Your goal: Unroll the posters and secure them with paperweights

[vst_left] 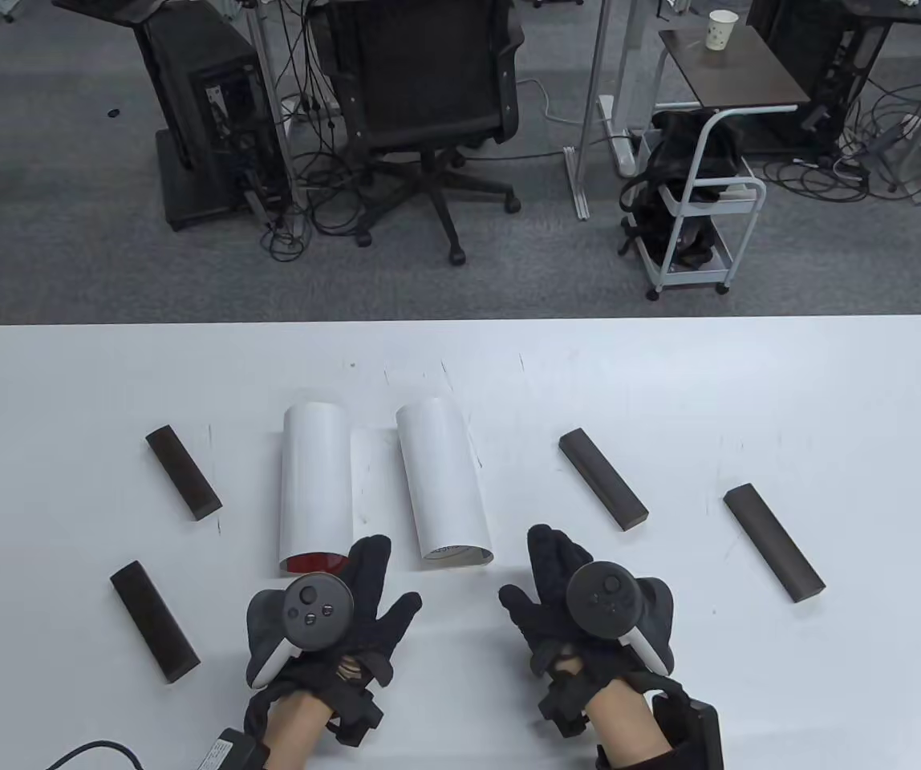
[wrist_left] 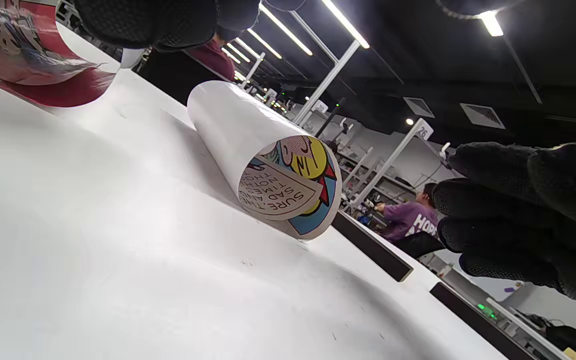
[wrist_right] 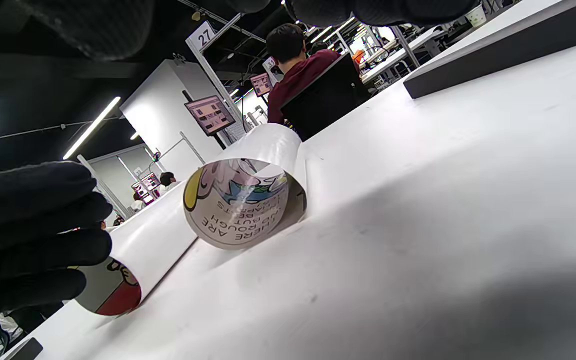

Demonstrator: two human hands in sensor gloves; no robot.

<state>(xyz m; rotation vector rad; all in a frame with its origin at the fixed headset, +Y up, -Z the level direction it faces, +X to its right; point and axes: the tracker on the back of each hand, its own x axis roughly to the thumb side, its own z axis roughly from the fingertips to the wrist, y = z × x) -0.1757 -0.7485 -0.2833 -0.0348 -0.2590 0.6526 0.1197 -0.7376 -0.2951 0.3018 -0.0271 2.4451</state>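
Two white poster rolls lie side by side mid-table, the left roll point(vst_left: 316, 489) with a red inside and the right roll point(vst_left: 443, 485) with comic print inside. A flat strip of white paper point(vst_left: 372, 477) shows between them. My left hand point(vst_left: 364, 585) is open, its fingers by the left roll's near end. My right hand point(vst_left: 545, 577) is open, just right of the right roll's near end, holding nothing. The left wrist view shows the right roll point(wrist_left: 248, 145) and the red curl point(wrist_left: 33, 55). The right wrist view shows both rolls point(wrist_right: 248, 200).
Four dark bar paperweights lie on the table: two on the left point(vst_left: 182, 472) point(vst_left: 154, 620) and two on the right point(vst_left: 602, 479) point(vst_left: 772, 541). One shows in the right wrist view point(wrist_right: 498, 50). Beyond the table's far edge point(vst_left: 460, 321) stand an office chair and a cart.
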